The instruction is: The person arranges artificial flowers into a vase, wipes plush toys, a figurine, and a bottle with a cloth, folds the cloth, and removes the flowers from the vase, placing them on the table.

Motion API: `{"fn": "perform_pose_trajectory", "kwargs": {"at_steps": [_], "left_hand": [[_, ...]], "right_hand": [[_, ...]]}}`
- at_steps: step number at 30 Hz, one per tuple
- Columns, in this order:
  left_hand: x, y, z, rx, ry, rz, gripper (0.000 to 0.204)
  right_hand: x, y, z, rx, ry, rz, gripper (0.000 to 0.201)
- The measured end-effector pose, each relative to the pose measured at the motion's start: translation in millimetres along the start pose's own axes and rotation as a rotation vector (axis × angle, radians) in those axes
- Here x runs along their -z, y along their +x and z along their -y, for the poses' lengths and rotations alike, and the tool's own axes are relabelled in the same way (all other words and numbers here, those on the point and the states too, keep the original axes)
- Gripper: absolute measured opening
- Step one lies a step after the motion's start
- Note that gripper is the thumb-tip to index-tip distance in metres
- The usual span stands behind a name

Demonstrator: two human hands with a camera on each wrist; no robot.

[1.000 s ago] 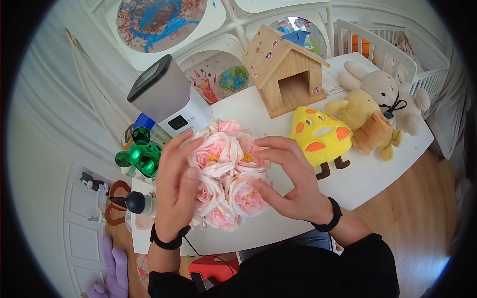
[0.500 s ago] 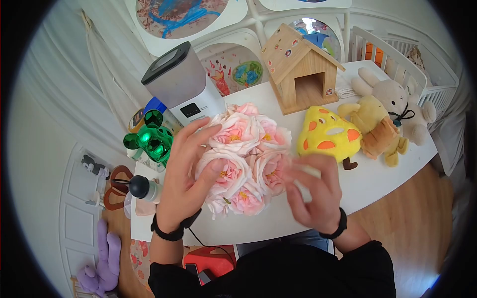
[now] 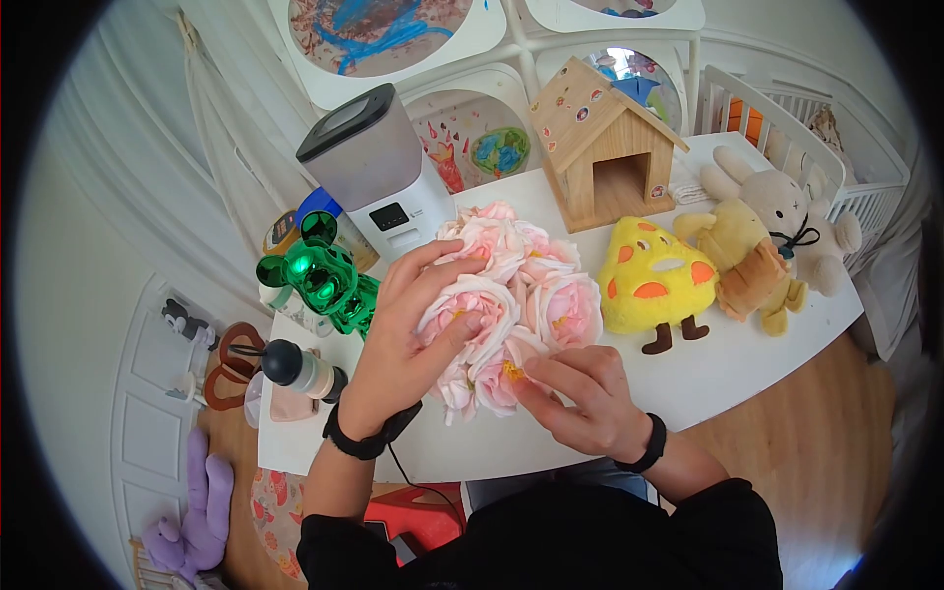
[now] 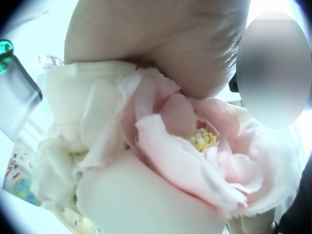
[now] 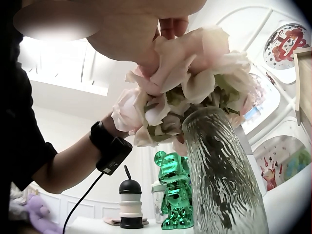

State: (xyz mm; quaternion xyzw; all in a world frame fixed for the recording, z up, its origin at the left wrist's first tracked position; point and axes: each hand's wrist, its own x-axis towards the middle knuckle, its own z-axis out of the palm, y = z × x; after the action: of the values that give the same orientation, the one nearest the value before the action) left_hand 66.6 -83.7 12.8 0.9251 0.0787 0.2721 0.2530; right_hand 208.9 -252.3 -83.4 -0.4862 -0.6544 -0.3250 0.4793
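Observation:
Pale pink flowers with yellow centres stand bunched in a ribbed clear glass vase, seen in the right wrist view. The left hand rests on the left blooms, fingers and thumb spread over the petals. In the left wrist view its palm lies against a large bloom. At the front bloom, the right hand pinches a petal between thumb and forefinger near the yellow centre. Blooms hide the vase in the head view.
A grey-and-white appliance and wooden house stand behind. A shiny green bear figure and black-capped container are left. Yellow plush and other soft toys sit right on the white table.
The right hand has moved from the bouquet's right side to the front bloom, its fingers drawing together. The left hand stays on the left blooms. The head view has shifted.

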Motion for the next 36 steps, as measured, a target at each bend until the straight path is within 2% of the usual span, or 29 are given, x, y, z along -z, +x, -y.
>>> {"fn": "perform_pose_trajectory", "kwargs": {"at_steps": [2,5,6,8,9,10,12,13,14,16,17,18,19,21,22,24,25,26,28,30,33,36], "left_hand": [[-8,0,-2,0.058,0.02,-0.096,0.042],[-12,-4,-4,0.033,0.085,-0.143,0.042],[-13,-6,-3,0.03,0.084,-0.145,0.042],[-13,-13,4,0.111,-0.156,-0.471,0.045],[-9,-21,12,0.19,-0.2,-0.521,0.053],[-10,-28,22,0.188,-0.201,-0.52,0.053],[-18,-40,44,0.243,-0.645,-0.665,0.06],[-24,-46,53,0.338,-0.657,-0.559,0.069],[-27,-46,50,0.338,-0.659,-0.557,0.069],[-36,-44,38,0.429,-1.102,-0.444,0.076],[-40,-46,40,0.436,-1.145,-0.451,0.083],[-44,-46,35,0.435,-1.146,-0.452,0.083],[-46,-44,29,0.401,-1.126,-0.454,0.086],[-48,-43,26,0.333,-1.054,-0.436,0.093],[-50,-43,31,0.33,-1.055,-0.438,0.093],[-52,-43,40,0.131,-0.682,-0.408,0.094],[-52,-42,42,0.111,-0.686,-0.402,0.102],[-51,-39,36,0.111,-0.686,-0.407,0.102],[-51,-33,24,0.122,-0.851,-0.309,0.108],[-55,-31,24,0.114,-0.865,-0.31,0.112],[-56,-29,22,0.151,-0.829,-0.335,0.108],[-56,-30,23,0.185,-0.842,-0.329,0.108]], "right_hand": [[0,-1,0,0.019,0.018,-0.011,0.017],[3,1,0,0.026,0.022,-0.008,0.02],[6,1,-3,-0.029,0.063,0.011,0.023],[15,3,-6,-0.08,0.097,0.026,0.027],[23,6,-6,-0.182,0.212,-0.009,0.03],[30,8,-5,-0.287,0.328,-0.044,0.033],[35,16,-8,-0.314,0.3,-0.051,0.035],[31,23,-11,-0.337,0.29,-0.07,0.034],[27,30,-14,-0.358,0.28,-0.087,0.034],[23,50,-19,-0.317,0.266,-0.04,0.034],[22,66,-17,-0.268,0.217,0.042,0.035],[19,77,-16,-0.218,0.167,0.124,0.035],[13,84,-14,-0.217,0.165,0.124,0.035],[2,95,-14,-0.319,0.158,0.142,0.031],[-1,95,-19,-0.315,0.158,0.142,0.031],[-7,94,-28,-0.283,0.173,0.231,0.027],[-8,94,-31,-0.279,0.174,0.233,0.027],[-9,95,-33,-0.263,0.193,0.225,0.022],[-14,96,-36,-0.244,0.214,0.223,0.017],[-20,96,-38,-0.334,0.351,0.128,0.011],[-22,102,-40,-0.346,0.373,0.107,0.01],[-17,108,-40,-0.398,0.363,0.225,0.008]]}}
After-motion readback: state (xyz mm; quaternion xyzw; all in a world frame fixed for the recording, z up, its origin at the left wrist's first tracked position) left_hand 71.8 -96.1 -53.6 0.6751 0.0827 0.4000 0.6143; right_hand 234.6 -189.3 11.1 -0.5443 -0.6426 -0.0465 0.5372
